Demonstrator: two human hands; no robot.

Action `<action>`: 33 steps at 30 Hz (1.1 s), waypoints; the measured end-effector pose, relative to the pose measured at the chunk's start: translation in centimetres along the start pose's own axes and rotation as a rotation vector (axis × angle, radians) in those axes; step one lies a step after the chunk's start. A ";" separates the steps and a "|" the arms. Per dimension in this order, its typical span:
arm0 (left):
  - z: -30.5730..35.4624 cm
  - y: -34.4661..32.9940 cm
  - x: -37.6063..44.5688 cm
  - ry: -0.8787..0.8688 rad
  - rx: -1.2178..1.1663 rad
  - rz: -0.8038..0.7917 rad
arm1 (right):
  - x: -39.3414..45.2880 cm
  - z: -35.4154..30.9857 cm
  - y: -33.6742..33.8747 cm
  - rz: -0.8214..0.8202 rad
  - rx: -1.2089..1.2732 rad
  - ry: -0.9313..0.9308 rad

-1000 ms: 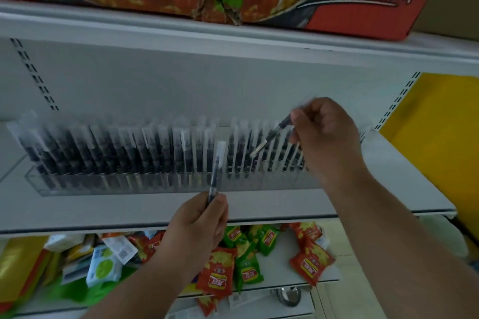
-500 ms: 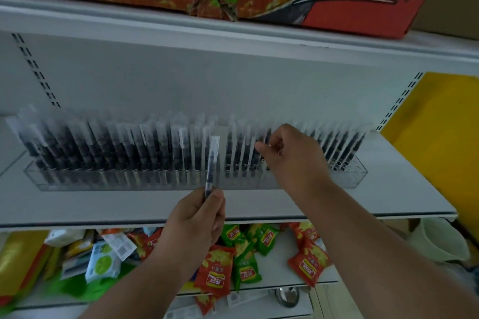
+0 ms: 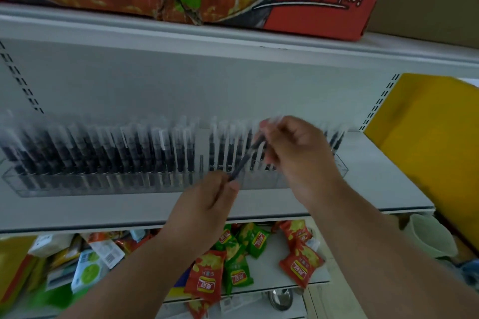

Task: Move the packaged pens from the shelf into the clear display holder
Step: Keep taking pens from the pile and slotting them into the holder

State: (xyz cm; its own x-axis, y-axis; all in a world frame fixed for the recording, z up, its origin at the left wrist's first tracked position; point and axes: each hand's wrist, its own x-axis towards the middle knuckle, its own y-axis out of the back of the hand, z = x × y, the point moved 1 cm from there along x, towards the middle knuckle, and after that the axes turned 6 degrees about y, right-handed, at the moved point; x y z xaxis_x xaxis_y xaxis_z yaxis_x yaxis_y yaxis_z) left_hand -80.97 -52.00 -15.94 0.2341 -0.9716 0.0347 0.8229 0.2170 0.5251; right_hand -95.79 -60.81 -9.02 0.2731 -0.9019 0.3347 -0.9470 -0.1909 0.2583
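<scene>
A packaged pen [image 3: 245,160] is held slantwise between both hands in front of the clear display holder [image 3: 15,184], its lower end toward the left and its upper end toward the right. The left hand [image 3: 204,204] pinches the lower end between thumb and fingers, and the right hand [image 3: 295,147] has its fingers curled round the upper end; the picture is blurred there, so the exact fingerhold cannot be told. The two hands are close together, joined only by the pen.

The holder sits on the white shelf [image 3: 375,189] and runs along most of its width. It is packed with a row of packaged pens [image 3: 103,153] standing upright or leaning slightly, with a narrow gap [image 3: 203,147] in the row just left of the held pen. More pens stand to the right, partly hidden behind the right hand.

On the shelf above lies a red printed carton [image 3: 324,13]. On the lower shelf lie red snack packets [image 3: 206,277] and green snack packets [image 3: 237,274] in a loose heap. A yellow panel [image 3: 427,137] stands to the right of the shelving
</scene>
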 end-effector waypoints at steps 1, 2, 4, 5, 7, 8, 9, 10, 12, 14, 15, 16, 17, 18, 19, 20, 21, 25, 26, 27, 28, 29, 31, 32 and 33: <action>-0.2 0.3 0.1 -0.047 0.136 0.055 | 0.5 0.1 0.6 0.084 -0.033 0.044; -0.3 0.5 0.3 -0.085 0.224 0.110 | 0.8 0.0 1.2 0.148 -0.064 0.094; -0.6 0.5 0.9 -0.191 0.359 0.214 | 1.4 0.0 1.7 0.201 -0.143 0.175; -0.8 0.1 1.1 -0.253 0.440 0.249 | 1.4 0.0 1.6 0.194 -0.190 0.203; -1.5 -0.8 1.5 -0.320 0.562 0.252 | 1.5 0.5 1.0 0.156 -0.280 0.233; -1.7 -1.2 1.6 -0.322 0.598 0.230 | 1.5 0.9 0.8 0.133 -0.324 0.242; -1.8 -1.5 1.6 -0.311 0.632 0.206 | 1.6 1.3 0.5 0.106 -0.368 0.249; -1.9 -1.7 1.6 -0.304 0.666 0.195 | 1.7 1.7 0.2 0.069 -0.409 0.254; -2.2 -1.9 1.7 -0.291 0.715 0.191 | 1.7 2.3 -0.4 -0.031 -0.505 0.254; -2.0 -1.7 1.9 -0.284 0.726 0.190 | 1.7 2.6 -0.9 -0.106 -0.620 0.256; -1.9 -1.7 1.9 -0.284 0.729 0.189 | 1.7 2.8 -1.2 -0.114 -0.653 0.259; -1.9 -1.7 2.0 -0.286 0.733 0.186 | 1.7 3.0 -1.4 -0.116 -0.681 0.256; -1.8 -1.6 2.1 -0.280 0.738 0.179 | 1.8 3.2 -1.7 -0.129 -0.719 0.242; -1.7 -1.5 2.1 -0.281 0.740 0.174 | 1.8 3.3 -1.8 -0.147 -0.757 0.220; -1.7 -1.4 2.1 -0.280 0.740 0.170 | 1.8 3.5 -2.0 -0.155 -0.775 0.198; -1.6 -1.3 2.1 -0.285 0.738 0.167 | 1.9 3.7 -2.1 -0.152 -0.773 0.184; -1.6 -1.2 2.1 -0.283 0.737 0.164 | 1.9 3.8 -2.2 -0.144 -0.768 0.175; -1.4 -1.1 2.0 -0.275 0.746 0.166 | 1.6 4.3 -1.7 -0.151 -0.780 0.116; -1.4 -1.1 2.0 -0.271 0.747 0.162 | 1.3 4.4 -1.5 -0.143 -0.753 0.088; -1.4 -1.0 2.0 -0.270 0.751 0.160 | 0.9 4.3 -1.2 -0.131 -0.727 0.075; -1.4 -0.9 2.1 -0.275 0.759 0.160 | 0.4 4.2 -1.0 -0.121 -0.713 0.087; -1.3 -0.9 2.0 -0.282 0.769 0.158 | -0.1 4.0 -0.9 -0.121 -0.711 0.122; -1.3 -0.9 1.9 -0.290 0.771 0.165 | -1.1 3.1 -0.6 -0.137 -0.729 0.219; -1.1 -0.8 1.7 -0.290 0.760 0.185 | -1.5 2.5 -0.5 -0.146 -0.746 0.264; -1.0 -0.7 1.5 -0.290 0.745 0.216 | -1.8 1.9 -0.3 -0.151 -0.765 0.307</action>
State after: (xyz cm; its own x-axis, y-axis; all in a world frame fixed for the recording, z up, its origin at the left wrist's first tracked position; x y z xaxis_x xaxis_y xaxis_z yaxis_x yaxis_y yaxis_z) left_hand -80.63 -53.52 -17.09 0.1205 -0.9236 0.3639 0.1929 0.3813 0.9041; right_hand -96.30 -59.85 -11.41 0.5261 -0.7213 0.4504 -0.5508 0.1145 0.8268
